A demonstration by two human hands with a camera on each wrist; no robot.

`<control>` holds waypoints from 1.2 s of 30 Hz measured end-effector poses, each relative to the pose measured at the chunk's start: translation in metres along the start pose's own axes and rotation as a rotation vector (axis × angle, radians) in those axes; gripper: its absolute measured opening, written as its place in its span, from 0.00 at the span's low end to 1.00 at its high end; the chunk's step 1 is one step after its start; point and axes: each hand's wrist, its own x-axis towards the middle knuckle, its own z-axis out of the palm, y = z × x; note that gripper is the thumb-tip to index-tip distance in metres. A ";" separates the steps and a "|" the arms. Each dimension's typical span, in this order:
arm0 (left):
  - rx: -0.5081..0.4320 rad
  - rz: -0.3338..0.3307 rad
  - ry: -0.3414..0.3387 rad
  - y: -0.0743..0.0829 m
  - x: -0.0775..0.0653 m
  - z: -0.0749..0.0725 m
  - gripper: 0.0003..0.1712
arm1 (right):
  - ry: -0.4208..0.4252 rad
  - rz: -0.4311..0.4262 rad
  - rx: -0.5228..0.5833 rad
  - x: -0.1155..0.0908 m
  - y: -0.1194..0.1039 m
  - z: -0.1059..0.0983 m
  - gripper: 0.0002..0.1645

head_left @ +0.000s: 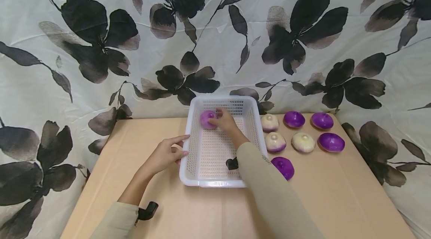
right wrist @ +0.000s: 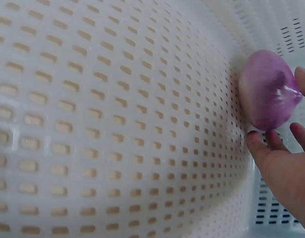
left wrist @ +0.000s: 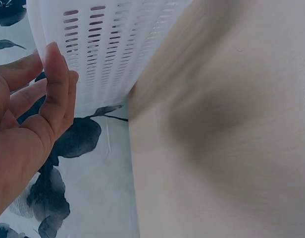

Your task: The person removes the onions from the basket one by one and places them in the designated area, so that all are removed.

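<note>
A white perforated plastic basket [head_left: 215, 183] stands on the table. Inside it, toward the back left corner, lies a purple onion [head_left: 206, 120]. My right hand [head_left: 227, 122] reaches into the basket and holds this onion, thumb on one side and fingertips at its other side. In the right wrist view the onion [right wrist: 269, 91] sits low by the basket wall, fingers loosely curved about it. My left hand [head_left: 166, 155] is at the basket's left side, its fingertips touching the rim. The left wrist view has its fingers [left wrist: 56, 94] fairly straight against the outer wall.
Right of the basket lie several shiny purple onions [head_left: 331, 142] and whitish ones [head_left: 303, 142], one of them close by the right sleeve [head_left: 269, 183]. A floral cloth [head_left: 235, 44] hangs behind the tan table [head_left: 151, 126].
</note>
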 end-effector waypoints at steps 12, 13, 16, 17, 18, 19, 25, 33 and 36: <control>-0.008 0.007 -0.007 -0.003 -0.003 -0.001 0.36 | 0.019 -0.008 -0.060 0.006 0.007 0.018 0.49; -0.007 0.008 -0.007 -0.003 -0.003 -0.002 0.36 | 0.015 -0.008 -0.064 0.006 0.007 0.019 0.49; -0.005 0.012 -0.009 -0.003 -0.003 -0.002 0.35 | 0.016 0.000 -0.066 0.005 0.006 0.022 0.48; -0.006 0.014 -0.010 -0.003 -0.003 -0.002 0.35 | 0.018 0.001 -0.061 0.005 0.006 0.022 0.48; -0.008 0.014 -0.010 -0.003 -0.003 -0.001 0.35 | 0.020 0.003 -0.060 0.004 0.006 0.023 0.47; -0.010 0.016 -0.010 -0.003 -0.003 -0.001 0.35 | 0.022 0.003 -0.058 0.004 0.006 0.023 0.47; -0.023 0.017 -0.010 -0.005 -0.004 0.000 0.35 | 0.013 0.002 -0.037 0.002 0.007 0.023 0.47; -0.015 0.017 -0.008 -0.006 -0.004 0.001 0.36 | -0.004 -0.032 -0.051 0.002 0.005 0.019 0.48; -0.006 0.019 -0.007 -0.006 -0.004 -0.001 0.35 | -0.009 -0.055 -0.070 -0.001 -0.001 0.014 0.48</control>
